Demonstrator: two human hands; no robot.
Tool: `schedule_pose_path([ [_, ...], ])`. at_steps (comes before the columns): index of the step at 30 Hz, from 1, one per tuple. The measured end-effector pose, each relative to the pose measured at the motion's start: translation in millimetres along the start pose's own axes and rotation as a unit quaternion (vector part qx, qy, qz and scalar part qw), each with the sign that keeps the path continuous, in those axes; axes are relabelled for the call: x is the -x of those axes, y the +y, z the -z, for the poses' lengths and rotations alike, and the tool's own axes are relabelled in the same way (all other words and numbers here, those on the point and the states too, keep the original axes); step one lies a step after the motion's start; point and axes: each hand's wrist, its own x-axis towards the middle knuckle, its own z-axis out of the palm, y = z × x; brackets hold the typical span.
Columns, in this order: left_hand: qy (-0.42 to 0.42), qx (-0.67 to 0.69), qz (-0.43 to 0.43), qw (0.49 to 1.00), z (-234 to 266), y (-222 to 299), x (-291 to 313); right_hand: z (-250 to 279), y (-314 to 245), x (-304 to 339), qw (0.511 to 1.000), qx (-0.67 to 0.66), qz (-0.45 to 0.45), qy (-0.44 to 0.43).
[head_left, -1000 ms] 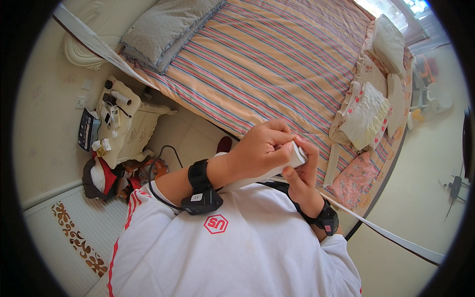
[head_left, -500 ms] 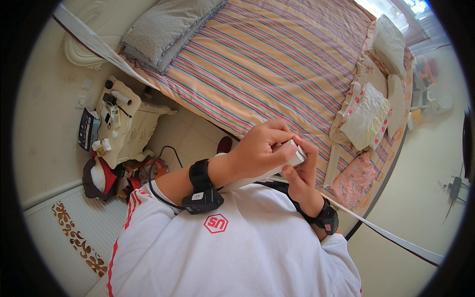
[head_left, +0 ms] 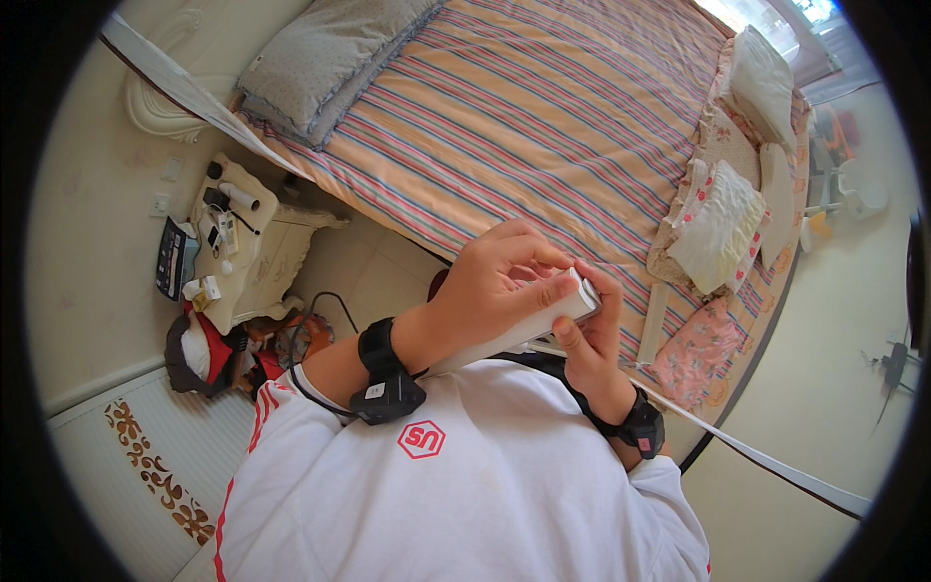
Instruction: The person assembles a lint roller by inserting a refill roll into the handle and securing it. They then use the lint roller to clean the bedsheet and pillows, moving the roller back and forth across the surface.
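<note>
A long, narrow white box (head_left: 514, 334) lies slantwise in front of my chest, with one end up toward the bed. My left hand (head_left: 506, 272) is closed over its upper side, the thumb flat along it and the fingertips at the end. At that same end, my right hand (head_left: 593, 339) grips the box between a thumb below and fingers curled round the far side. The fingertips of both hands meet near the end's edge. My left forearm hides the box's lower part. A black wrist device (head_left: 388, 378) sits on my left wrist, another (head_left: 640, 425) on my right.
Beyond my hands spreads a bed (head_left: 543, 126) with a striped sheet, grey pillows (head_left: 335, 63) and folded bedding (head_left: 718, 228). To the left stands a cream nightstand (head_left: 281, 257) with small items on top. A black cable (head_left: 315, 303) loops by my left arm.
My left hand has shifted slightly up and its thumb now lies along the box, showing more of the white side. My right hand stays nearly in place.
</note>
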Motion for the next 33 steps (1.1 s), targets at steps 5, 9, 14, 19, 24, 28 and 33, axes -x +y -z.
schedule_pose_path([
  [5,0.008,-0.081,-0.035,0.996,1.9,11.9,1.2,0.4,3.0,1.6,1.0,0.018,-0.012,0.005],
  [9,-0.003,-0.08,-0.012,0.997,2.8,15.3,2.4,1.1,4.1,2.5,1.0,-0.004,-0.024,0.006],
  [14,0.024,-0.107,0.004,0.994,-0.1,9.3,1.4,0.3,2.3,0.6,1.0,0.0,-0.013,0.002],
  [19,0.036,-0.07,0.034,0.996,-3.1,-2.7,-2.0,1.7,16.4,4.4,0.999,-0.043,-0.009,0.016],
  [24,0.056,-0.058,0.039,0.996,1.7,-8.2,-8.5,22.7,44.8,10.7,0.956,0.201,-0.18,-0.112],
  [28,0.051,-0.132,0.004,0.99,10.3,-5.9,-22.9,37.7,60.2,15.5,0.866,0.351,-0.326,-0.142],
  [33,0.073,-0.033,0.119,0.99,32.4,-14.1,-54.2,45.4,62.4,16.4,0.88,0.426,-0.185,-0.103],
])
